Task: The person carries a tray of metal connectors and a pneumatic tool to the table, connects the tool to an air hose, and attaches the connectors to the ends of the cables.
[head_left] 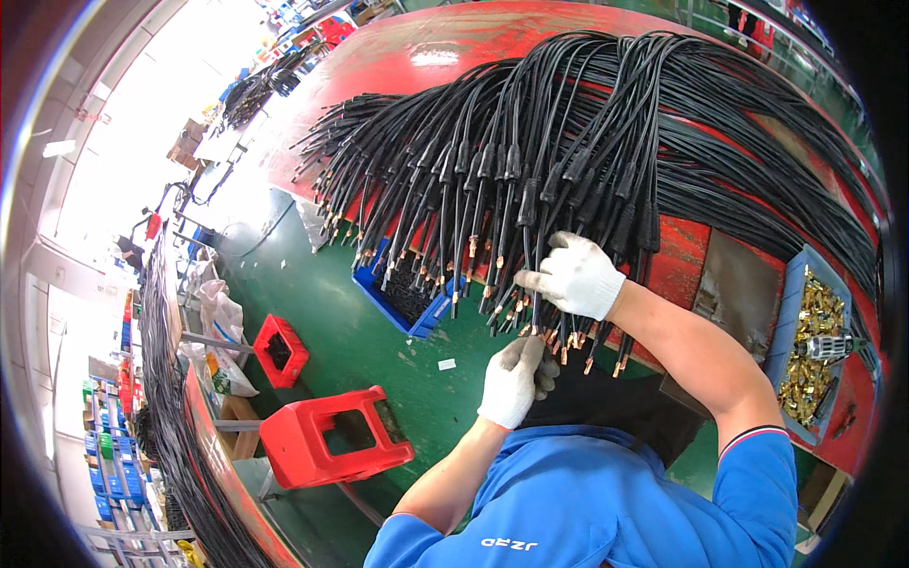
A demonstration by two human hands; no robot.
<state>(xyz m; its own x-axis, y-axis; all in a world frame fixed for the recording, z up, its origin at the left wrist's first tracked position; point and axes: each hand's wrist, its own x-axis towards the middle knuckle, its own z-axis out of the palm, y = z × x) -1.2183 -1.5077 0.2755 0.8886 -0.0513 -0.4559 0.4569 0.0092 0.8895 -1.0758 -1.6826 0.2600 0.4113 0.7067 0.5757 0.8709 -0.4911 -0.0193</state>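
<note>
Many black cables (587,123) lie heaped over the red table, their stripped copper ends hanging past its near edge. My right hand (579,276), in a white knit glove, is closed on one black cable a little above its end. Below it, my left hand (511,383), gloved too, has thumb and fingers pinched at that cable's copper tip (534,330). Its fingertips partly hide what they grip. Thicker black sleeves (528,204) sit on the cables above my right hand.
A blue bin of brass fittings (805,355), with a clear-and-metal tool on top, stands on the table at right. Under the cable ends is a blue bin of small black parts (409,303). A red stool (331,437) and a red crate (280,350) stand on the green floor.
</note>
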